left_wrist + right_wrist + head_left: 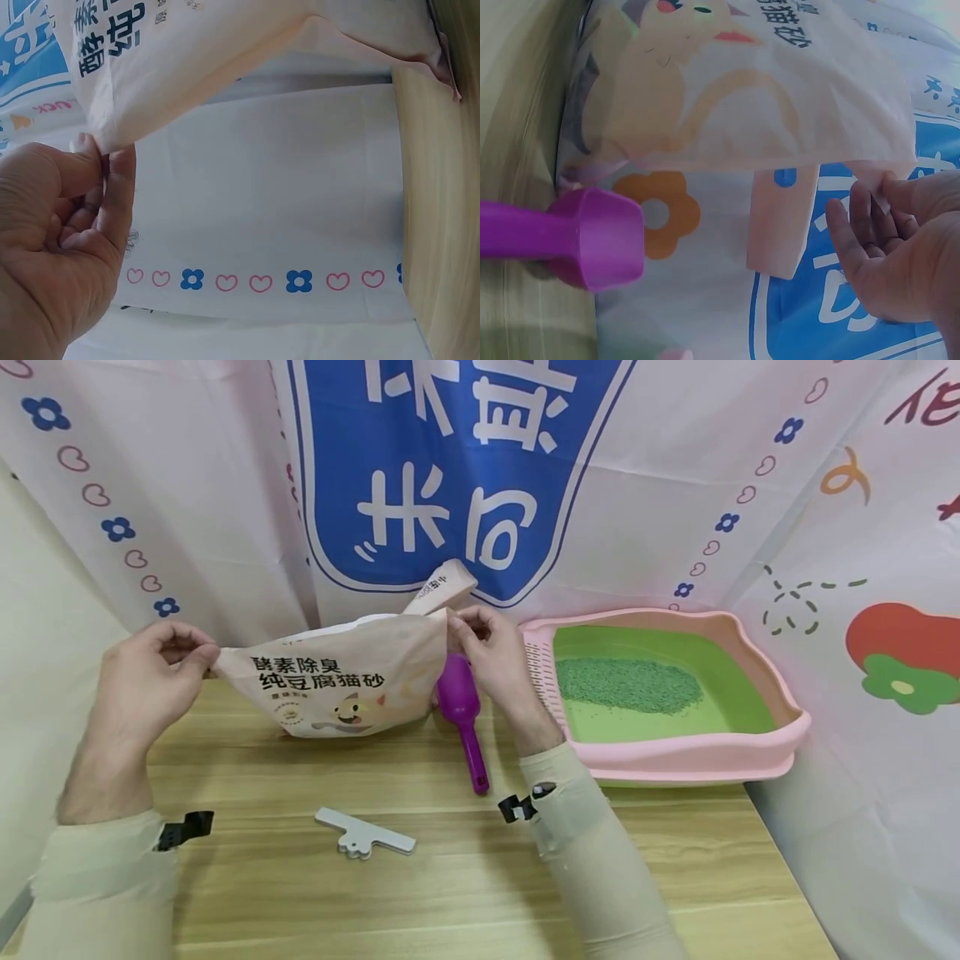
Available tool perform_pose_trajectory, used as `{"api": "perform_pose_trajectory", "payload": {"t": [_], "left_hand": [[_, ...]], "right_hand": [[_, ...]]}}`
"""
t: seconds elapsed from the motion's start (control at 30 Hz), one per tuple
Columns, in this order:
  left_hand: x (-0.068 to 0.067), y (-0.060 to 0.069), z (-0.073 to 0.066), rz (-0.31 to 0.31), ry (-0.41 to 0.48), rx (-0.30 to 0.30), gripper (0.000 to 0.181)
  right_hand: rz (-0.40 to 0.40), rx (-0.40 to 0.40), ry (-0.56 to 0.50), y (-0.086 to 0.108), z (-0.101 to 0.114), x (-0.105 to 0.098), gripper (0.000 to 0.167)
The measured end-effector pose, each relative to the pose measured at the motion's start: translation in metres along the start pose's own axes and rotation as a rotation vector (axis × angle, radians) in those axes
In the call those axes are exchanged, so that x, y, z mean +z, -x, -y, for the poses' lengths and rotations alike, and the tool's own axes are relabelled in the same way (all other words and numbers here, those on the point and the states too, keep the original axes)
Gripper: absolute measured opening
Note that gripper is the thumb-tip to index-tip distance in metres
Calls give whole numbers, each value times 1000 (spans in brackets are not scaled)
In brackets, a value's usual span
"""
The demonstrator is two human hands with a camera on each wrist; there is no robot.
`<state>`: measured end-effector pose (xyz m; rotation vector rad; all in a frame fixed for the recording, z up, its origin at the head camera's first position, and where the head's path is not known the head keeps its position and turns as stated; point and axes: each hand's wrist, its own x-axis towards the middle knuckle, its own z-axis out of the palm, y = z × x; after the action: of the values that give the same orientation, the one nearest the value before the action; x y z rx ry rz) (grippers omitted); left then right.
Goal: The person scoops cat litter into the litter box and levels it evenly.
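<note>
A pale cat litter bag [337, 681] with a cartoon cat on its front stands on the table against the backdrop. My left hand [153, 681] pinches the bag's upper left corner between thumb and fingers, as the left wrist view also shows [64, 225]. At the upper right corner, my right hand [491, 656] pinches the bag's edge. A flap or strip [442, 587] of the bag sticks up behind that corner. Just right of the bag lies a purple scoop [459, 693], its handle toward me. In the right wrist view, my right hand's fingers [862, 232] grip the bag's corner.
A pink litter tray [690, 760] with a green inside holds a patch of green litter pellets [630, 685], to the right. A white bag clip [363, 833] lies on the wooden table [300, 902] in front. A printed cloth [637, 527] hangs behind.
</note>
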<state>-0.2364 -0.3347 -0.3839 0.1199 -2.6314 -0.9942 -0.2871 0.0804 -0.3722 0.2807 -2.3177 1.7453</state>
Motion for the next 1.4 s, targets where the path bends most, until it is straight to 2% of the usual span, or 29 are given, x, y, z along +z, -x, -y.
{"api": "perform_pose_trajectory", "payload": {"t": [0.1,0.3,0.4,0.53,0.6,0.73,0.9,1.0,1.13,1.2,1.27,1.33,1.4], "left_hand": [[1,-3,0,11,-13,-18,27],[5,-7,0,15,-35,-57,30],[7,-8,0,18,-32,-70,31],[7,-8,1,13,-23,-68,31],[7,-8,2,10,-10,-61,31],[6,-7,2,0,36,-47,26],[-1,-5,3,-9,63,-33,21],[-4,-5,5,8,60,-31,22],[-6,-7,7,64,9,-19,25],[-7,-7,8,88,-24,15,27],[-6,-5,6,96,-49,82,27],[-4,-2,1,77,-68,182,24],[0,0,-6,35,-79,330,20]], "right_hand": [[18,-24,3,2,-2,-2,22],[67,-20,-77,12,-11,-3,37],[95,-44,-96,16,-18,-1,33],[155,-94,-38,17,-26,6,26],[157,-111,-4,16,-29,11,22],[123,-126,-8,15,-30,16,17],[102,-71,-25,17,-23,15,18],[103,12,-40,18,-18,14,20],[97,142,-101,17,-16,14,22],[86,191,-128,16,-16,15,23],[74,220,-139,14,-17,15,24],[66,234,-133,13,-18,16,24],[60,239,-126,12,-18,17,23]]}}
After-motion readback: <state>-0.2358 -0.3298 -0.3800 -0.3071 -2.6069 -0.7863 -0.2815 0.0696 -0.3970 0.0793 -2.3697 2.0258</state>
